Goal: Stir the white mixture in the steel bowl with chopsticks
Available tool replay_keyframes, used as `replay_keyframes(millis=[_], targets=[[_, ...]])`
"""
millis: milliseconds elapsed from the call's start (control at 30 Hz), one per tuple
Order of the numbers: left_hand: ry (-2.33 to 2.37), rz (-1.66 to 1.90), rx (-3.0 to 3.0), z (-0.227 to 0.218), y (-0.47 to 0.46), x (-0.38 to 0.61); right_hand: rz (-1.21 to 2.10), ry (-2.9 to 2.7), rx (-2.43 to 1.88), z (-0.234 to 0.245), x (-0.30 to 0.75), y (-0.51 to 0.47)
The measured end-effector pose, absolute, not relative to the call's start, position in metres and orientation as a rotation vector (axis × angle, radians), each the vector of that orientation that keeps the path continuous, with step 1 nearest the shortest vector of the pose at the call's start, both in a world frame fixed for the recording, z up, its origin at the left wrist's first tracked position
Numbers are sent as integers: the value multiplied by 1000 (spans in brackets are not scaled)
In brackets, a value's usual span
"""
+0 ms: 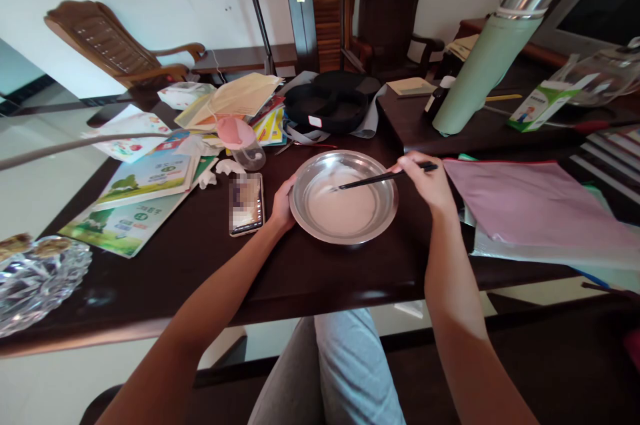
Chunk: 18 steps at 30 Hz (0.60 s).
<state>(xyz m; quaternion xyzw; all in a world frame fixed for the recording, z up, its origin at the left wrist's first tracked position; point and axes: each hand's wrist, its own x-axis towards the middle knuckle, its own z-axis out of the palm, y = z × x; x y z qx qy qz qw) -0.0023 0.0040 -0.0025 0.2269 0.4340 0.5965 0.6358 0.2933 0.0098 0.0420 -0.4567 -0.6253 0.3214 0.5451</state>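
Head view. Metal bowl (387,197) sits on the tabletop (340,281), directly ahead of the person, holding a pale, cloudy mixture (345,210). Left grip (285,205) clasps the bowl's rim at nine o'clock; its underside fingers are hidden. Right grip (426,179), just beyond the rim at about two o'clock, is closed around black chopsticks (369,179), slanted down toward ten o'clock, tips in the mixture near the middle. Whether they touch bottom: cannot tell.

Step in hand, judged: stirring. To do it well: steady the rim at nine; sweep slow circles, following the wall through twelve, three and six, where unmixed matter might cling; keep tips low to avoid splashing. Phone (247,205) lies near, at nine o'clock; drips that way seem the main risk.
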Motion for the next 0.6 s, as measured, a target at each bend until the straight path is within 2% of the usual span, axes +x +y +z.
replay_keyframes(millis=[133, 300, 500, 600], targets=[[985, 1365, 522, 0, 3, -1, 716, -1299, -1105, 40, 303, 10], [1000, 1372, 520, 2, 3, 0, 885, -1575, -1035, 44, 289, 7], [1000, 1350, 516, 1, 3, 0, 668, -1315, -1124, 39, 301, 12], [1002, 1348, 506, 0, 3, 0, 747, -1346, -1089, 40, 301, 11]])
